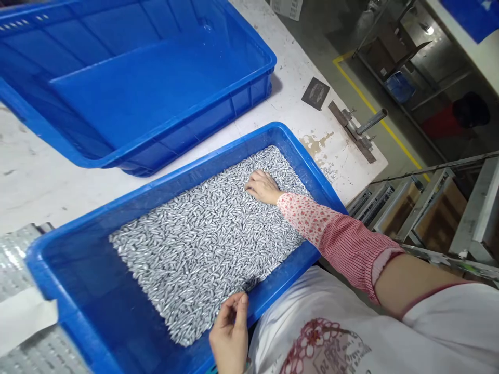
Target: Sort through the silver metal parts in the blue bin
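Observation:
A blue plastic tray (156, 195) holds a broad layer of small, silvery, elongated pieces (202, 239). My right hand (263, 187), in a pink patterned sleeve, lies palm down on the pieces near the tray's far right part. Its fingers are slightly apart and bent, the tips touching the pieces. At the tray's near edge is my left hand (231, 330), thumb and forefinger brought together in a pinch. Whatever those fingertips hold, if anything, is too small to make out.
Behind the tray stands a larger blue crate (175, 130) on the worn white table (249, 124). A dark square plate (315, 93) and a metal clamp-like fixture (353, 132) lie at the right. Ridged grey sheets (23, 249) are at the left, metal racks (440, 208) beyond.

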`<state>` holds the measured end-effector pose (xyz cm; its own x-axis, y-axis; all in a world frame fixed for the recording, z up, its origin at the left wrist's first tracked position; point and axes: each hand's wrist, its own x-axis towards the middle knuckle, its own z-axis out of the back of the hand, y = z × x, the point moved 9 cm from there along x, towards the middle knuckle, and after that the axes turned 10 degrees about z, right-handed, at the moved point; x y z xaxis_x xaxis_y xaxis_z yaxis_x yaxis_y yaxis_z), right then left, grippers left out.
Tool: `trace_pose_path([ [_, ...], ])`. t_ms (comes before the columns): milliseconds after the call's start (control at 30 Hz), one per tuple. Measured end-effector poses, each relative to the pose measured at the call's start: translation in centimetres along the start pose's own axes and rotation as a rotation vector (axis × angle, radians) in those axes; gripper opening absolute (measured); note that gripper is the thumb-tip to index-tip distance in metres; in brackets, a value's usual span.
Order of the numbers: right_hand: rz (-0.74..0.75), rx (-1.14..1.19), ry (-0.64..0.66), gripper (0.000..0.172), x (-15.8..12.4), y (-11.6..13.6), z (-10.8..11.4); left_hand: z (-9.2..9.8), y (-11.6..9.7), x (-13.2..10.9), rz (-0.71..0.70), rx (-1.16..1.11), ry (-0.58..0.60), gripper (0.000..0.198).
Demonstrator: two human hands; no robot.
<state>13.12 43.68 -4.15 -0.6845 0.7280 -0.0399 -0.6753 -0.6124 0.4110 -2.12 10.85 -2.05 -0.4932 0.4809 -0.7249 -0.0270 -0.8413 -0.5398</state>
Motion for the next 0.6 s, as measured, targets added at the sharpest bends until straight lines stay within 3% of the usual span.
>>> trace_pose_path([
  [333,0.032,-0.031,0.143,0.017,1.3,1.0,-0.7,0.0,-0.7,0.4,-0.017,0.0,0.011,0.059],
  [600,0.127,0.044,0.057,0.009,0.9,1.2,-0.2,-0.6,-1.1,0.5,-0.044,-0.017,0.048,0.053],
])
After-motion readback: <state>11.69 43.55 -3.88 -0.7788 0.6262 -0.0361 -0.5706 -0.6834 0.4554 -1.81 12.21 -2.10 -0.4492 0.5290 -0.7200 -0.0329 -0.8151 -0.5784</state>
